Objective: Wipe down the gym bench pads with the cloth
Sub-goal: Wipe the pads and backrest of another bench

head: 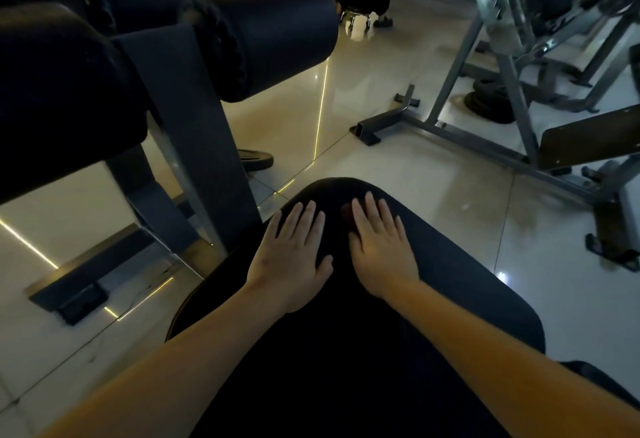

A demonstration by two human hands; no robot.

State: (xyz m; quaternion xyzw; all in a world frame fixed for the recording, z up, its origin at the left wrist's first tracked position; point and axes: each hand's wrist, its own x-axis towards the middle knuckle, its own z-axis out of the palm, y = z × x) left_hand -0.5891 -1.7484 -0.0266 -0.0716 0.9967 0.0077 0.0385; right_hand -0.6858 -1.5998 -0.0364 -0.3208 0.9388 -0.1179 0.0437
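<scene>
Step in hand: wiping the front end of the black bench pad (443, 285), judged early to midway; no telling from the dull surface which parts are done. Left hand (289, 257): flat, palm down on the pad, fingers straight and slightly spread, holding nothing. Right hand (381, 250): also flat with straight fingers, pressing down just beside the left, a narrow strip of pad between the two. Cloth (347, 216): dark reddish patch at the thumb side of the right hand and under its fingers, probably the wiping cloth pinned beneath the palm, though too dim to tell its fold or extent. Neither hand curled round anything. Next move, as a judgement: steady pressure through the right palm and a sweep toward the rounded front edge, then out to both sides, with the cloth kept trapped under the fingers against slipping on the smooth cover. Yet to be reached: black roller pads (266, 39) on the upright post, up and to the left, well apart from the hands. Surroundings: glossy tiled floor (398, 167), weight plate (254, 160) lying on it, grey machine frame (446, 126) to the right.
</scene>
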